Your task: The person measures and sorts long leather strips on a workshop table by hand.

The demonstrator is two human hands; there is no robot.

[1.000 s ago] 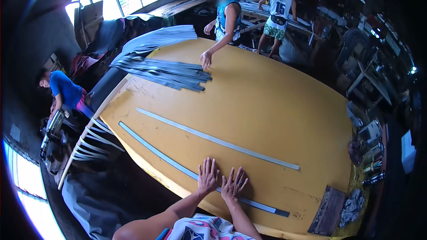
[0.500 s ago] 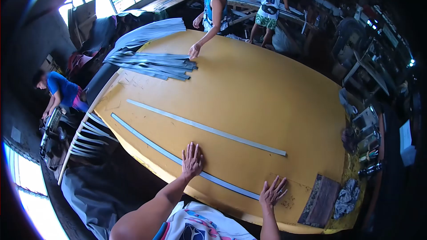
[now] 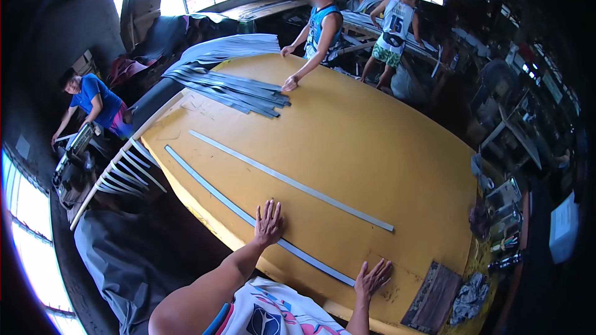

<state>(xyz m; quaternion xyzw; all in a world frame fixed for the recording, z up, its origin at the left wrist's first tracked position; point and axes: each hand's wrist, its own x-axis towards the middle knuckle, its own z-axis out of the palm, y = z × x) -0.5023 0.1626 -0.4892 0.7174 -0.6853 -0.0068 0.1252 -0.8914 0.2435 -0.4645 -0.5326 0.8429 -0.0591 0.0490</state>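
Note:
My left hand (image 3: 269, 224) lies flat with its fingers apart across the middle of the near grey strip (image 3: 214, 192), pressing it on the yellow-topped table (image 3: 323, 149). At that strip's right end rests my right hand (image 3: 372, 278), palm down with fingers stretched out, touching or just beside the tip. A second pale grey strip (image 3: 292, 180) runs roughly parallel, farther from me. Neither hand grips anything.
A fanned bundle of dark grey strips (image 3: 233, 90) lies at the table's far left, beside a lighter stack (image 3: 226, 48). A co-worker (image 3: 323, 34) stands there. A dark slab (image 3: 433, 296) and crumpled cloth (image 3: 470, 298) sit at right. White strips hang from a pole (image 3: 127, 149).
The view has shifted slightly. My hands stay on the near strip. The co-worker's other hand has come to the table's far edge. The person in blue at left has raised their head.

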